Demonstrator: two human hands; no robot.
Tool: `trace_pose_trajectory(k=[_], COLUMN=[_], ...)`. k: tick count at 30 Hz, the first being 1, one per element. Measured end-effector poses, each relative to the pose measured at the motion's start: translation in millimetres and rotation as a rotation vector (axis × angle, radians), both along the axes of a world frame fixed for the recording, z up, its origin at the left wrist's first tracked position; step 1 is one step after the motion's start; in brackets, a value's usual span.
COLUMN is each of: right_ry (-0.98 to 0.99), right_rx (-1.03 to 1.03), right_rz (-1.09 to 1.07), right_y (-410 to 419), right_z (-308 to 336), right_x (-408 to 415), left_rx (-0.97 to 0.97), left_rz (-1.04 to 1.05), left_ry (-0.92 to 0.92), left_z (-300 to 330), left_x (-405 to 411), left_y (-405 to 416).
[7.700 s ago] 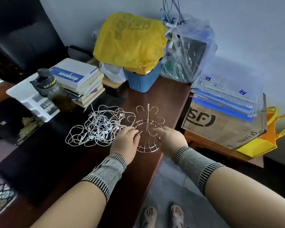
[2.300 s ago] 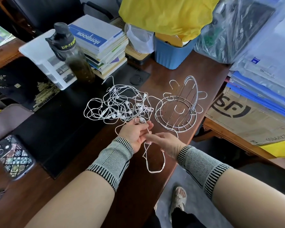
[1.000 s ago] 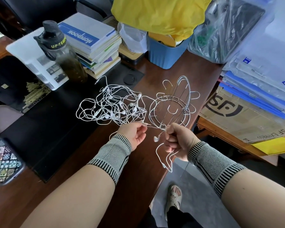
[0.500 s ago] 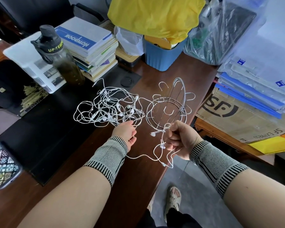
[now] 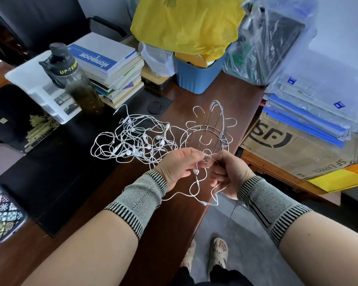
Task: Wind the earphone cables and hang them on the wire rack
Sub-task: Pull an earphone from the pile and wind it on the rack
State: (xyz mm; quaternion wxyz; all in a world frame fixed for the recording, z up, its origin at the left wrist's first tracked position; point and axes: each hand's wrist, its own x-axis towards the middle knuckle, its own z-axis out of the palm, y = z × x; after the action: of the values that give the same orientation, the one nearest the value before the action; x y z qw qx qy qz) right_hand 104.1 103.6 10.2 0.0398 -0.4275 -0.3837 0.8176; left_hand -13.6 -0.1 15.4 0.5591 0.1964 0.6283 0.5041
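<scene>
White earphone cable runs between both hands: the left hand pinches it near an earbud while the right hand grips gathered loops, presumably to start a coil. At ten o'clock lies the tangled pile on the surface; the wire rack stands at twelve, within reach for hanging.

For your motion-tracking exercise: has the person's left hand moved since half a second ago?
Yes. The left hand has moved right, away from the tangled white earphone cables, toward the wire rack, meeting the right hand.
</scene>
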Motion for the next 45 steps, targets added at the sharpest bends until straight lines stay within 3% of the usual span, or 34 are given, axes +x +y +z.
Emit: trace_pose_trajectory(k=[9, 15, 20, 23, 26, 30, 32, 37, 42, 45], right_ry=[-0.033, -0.053, -0.045, -0.052, -0.053, -0.082, -0.090, -0.114, -0.133, -0.133], right_rx=[0.058, 0.071, 0.089, 0.113, 0.106, 0.150, 0.171, 0.207, 0.200, 0.187], right_rz=[0.063, 0.045, 0.036, 0.039, 0.046, 0.048, 0.047, 0.065, 0.044, 0.031], right_y=[2, 5, 5, 8, 10, 8, 7, 8, 10, 11], right_z=[10, 14, 15, 15, 13, 9, 8, 6, 6, 5], right_x=[13, 22, 27, 33, 37, 39, 40, 42, 47, 51], left_rx=[0.065, 0.070, 0.121, 0.121, 0.085, -0.028, -0.040, 0.014, 0.087, 0.149], left_rz=[0.089, 0.281, 0.254, 0.208, 0.214, 0.339, 0.382, 0.368, 0.177, 0.128], left_ry=[-0.041, -0.333, -0.529, -0.554, -0.489, -0.085, 0.029, 0.190, 0.330, 0.288], left_z=[10, 10, 14, 17, 15, 9, 5, 3, 4, 10], left_x=[9, 13, 18, 20, 22, 28, 31, 38, 35, 35], left_y=[15, 25, 32, 35, 37, 41, 41, 38, 36, 36])
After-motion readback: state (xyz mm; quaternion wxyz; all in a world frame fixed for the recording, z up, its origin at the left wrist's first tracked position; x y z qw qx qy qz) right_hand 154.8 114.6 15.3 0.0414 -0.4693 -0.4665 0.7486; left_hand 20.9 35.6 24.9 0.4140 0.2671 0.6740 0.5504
